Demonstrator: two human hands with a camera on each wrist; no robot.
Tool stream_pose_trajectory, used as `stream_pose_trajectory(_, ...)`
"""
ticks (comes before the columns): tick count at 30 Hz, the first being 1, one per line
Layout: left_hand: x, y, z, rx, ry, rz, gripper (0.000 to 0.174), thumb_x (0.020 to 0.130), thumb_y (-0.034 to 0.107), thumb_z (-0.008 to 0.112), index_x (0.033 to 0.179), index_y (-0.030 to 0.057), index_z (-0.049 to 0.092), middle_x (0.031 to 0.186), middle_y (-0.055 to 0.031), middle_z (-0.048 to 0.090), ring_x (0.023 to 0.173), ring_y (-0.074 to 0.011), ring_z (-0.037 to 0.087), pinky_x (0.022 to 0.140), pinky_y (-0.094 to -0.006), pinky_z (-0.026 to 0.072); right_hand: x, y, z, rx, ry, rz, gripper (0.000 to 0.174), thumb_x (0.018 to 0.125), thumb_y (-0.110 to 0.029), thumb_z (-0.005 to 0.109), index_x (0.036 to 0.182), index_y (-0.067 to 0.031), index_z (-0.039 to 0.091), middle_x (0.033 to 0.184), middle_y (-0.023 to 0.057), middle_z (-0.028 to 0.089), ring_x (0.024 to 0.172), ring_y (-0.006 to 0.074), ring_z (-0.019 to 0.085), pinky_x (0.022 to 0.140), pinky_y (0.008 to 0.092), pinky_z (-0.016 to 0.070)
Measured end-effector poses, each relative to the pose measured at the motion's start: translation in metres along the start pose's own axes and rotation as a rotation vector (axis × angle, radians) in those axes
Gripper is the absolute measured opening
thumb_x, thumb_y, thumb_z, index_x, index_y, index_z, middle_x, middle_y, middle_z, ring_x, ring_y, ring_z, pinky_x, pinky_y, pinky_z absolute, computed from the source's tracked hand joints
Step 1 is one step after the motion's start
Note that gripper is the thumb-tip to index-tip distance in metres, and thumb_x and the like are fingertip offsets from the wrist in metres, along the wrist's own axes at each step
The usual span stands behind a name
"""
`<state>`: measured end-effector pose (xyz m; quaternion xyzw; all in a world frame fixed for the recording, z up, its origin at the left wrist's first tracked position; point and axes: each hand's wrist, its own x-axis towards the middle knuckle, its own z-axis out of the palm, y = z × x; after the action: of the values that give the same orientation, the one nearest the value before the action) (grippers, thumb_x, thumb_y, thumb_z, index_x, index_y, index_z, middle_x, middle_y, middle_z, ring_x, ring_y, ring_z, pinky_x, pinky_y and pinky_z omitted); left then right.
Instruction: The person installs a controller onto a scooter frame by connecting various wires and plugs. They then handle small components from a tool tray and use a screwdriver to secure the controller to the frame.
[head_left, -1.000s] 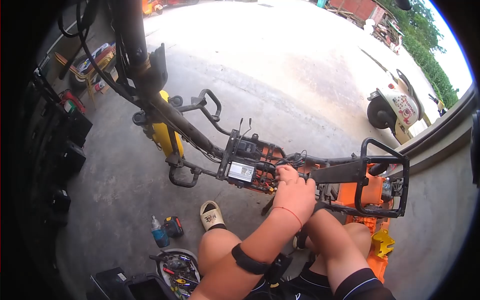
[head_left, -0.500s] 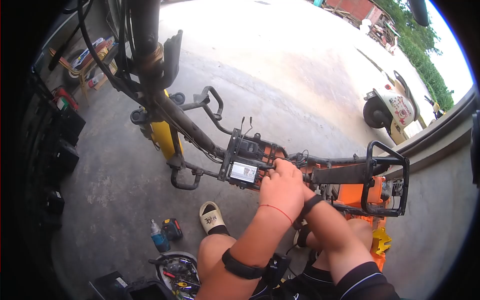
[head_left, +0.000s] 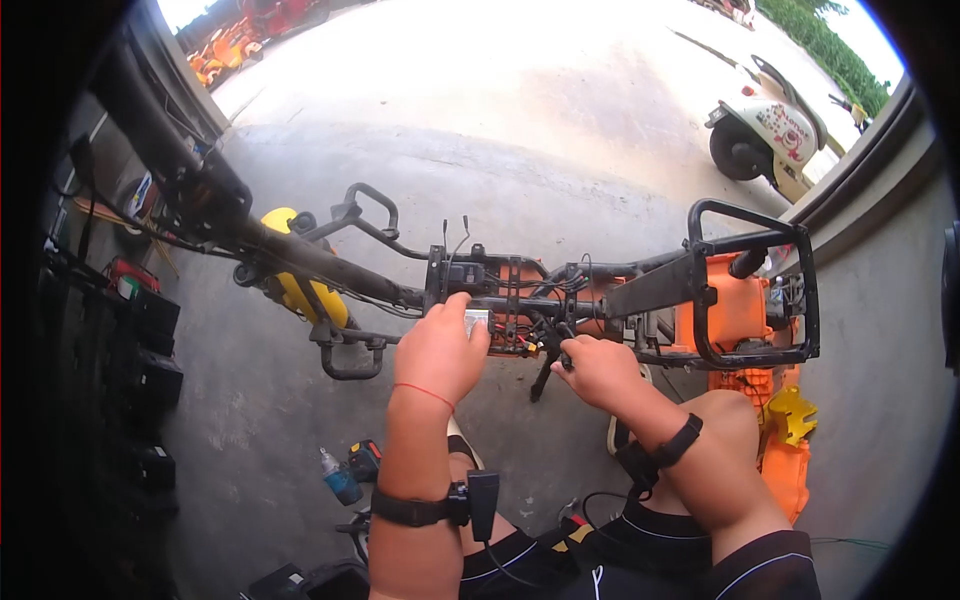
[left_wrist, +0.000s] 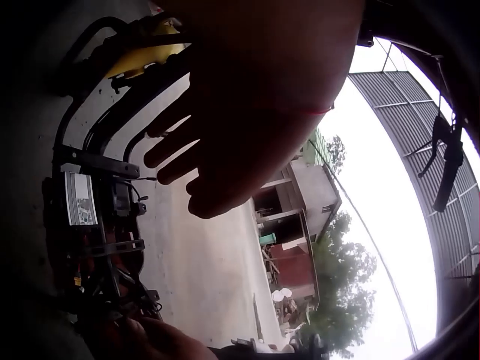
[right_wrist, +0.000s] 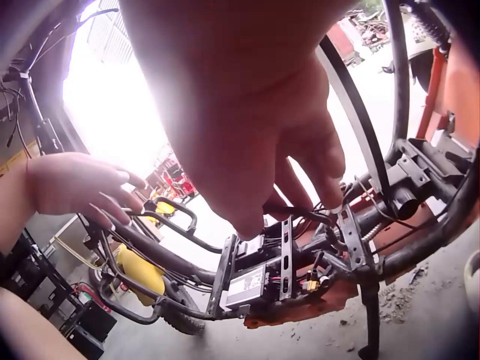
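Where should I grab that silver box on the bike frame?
Probably grip the silver box by its long sides, coming from above: its flat labelled top faces up, while a crossbar sits close at one end and a slotted bar past the other. Can't tell whether it's fastened.

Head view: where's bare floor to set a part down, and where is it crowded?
Bare concrete lies between the black frame and the white scooter; another patch between the black boxes and blue power tool. It's crowded mid-frame, with the left hand near the silver box and the right hand near the wiring.
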<state>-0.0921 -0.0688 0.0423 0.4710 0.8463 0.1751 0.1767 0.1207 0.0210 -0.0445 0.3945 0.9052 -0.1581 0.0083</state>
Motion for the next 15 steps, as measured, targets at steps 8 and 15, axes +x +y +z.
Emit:
stream_pose_trajectory(8,-0.001,-0.007,0.045,0.157,-0.231,0.089,0.044,0.091,0.03,0.057,0.129,0.0085,0.056,0.117,-0.0163,0.065,0.107,-0.0334,0.063,0.093,-0.0449,0.0492,0.012,0.023,-0.022,-0.157,-0.209,-0.074,0.032,0.091,-0.041,0.061,0.102,-0.0115,0.066,0.097,0.0078,0.068,0.089,0.0288,0.067,0.074,0.0422,0.0534)
stream_pose_trajectory(15,0.024,0.008,0.132,0.235,-0.35,0.126,0.038,0.089,0.027,0.059,0.121,0.0071,0.06,0.115,-0.0173,0.065,0.108,-0.0336,0.062,0.093,-0.0438,0.049,0.019,0.039,-0.008,-0.077,-0.23,-0.297,0.029,0.088,-0.032,0.066,0.111,-0.0154,0.07,0.106,0.0056,0.07,0.1,0.0269,0.066,0.084,0.0398,0.0525)
